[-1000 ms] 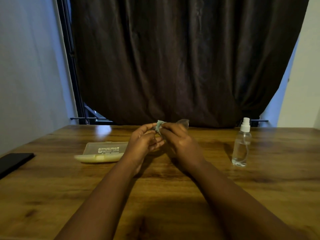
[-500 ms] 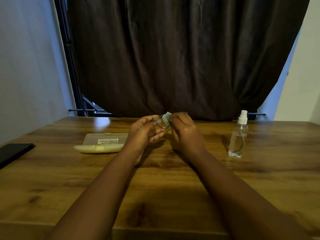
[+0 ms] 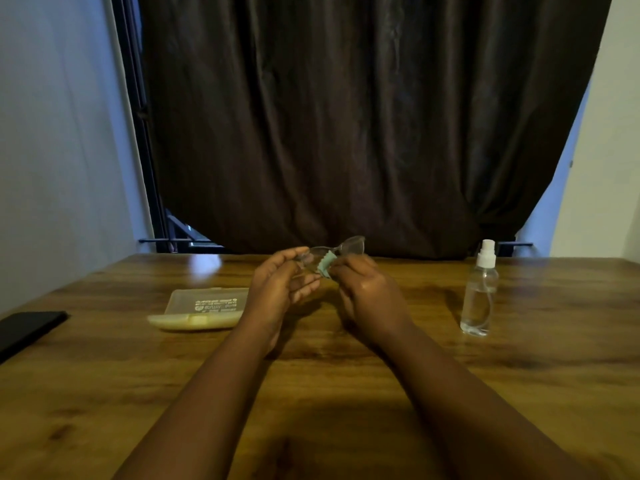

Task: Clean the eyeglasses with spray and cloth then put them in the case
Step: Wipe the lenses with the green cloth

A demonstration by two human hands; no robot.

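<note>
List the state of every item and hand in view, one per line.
eyeglasses: held up above the table, unfolded
cloth: folded against the left lens
left hand: holds the eyeglasses
right hand: pinches the cloth
case: open, on the table
spray bottle: upright, untouched

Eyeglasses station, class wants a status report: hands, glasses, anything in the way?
Left hand grips clear-framed eyeglasses. Right hand pinches small pale-green cloth on a lens. Translucent plastic case lies left, unobstructed.
</note>
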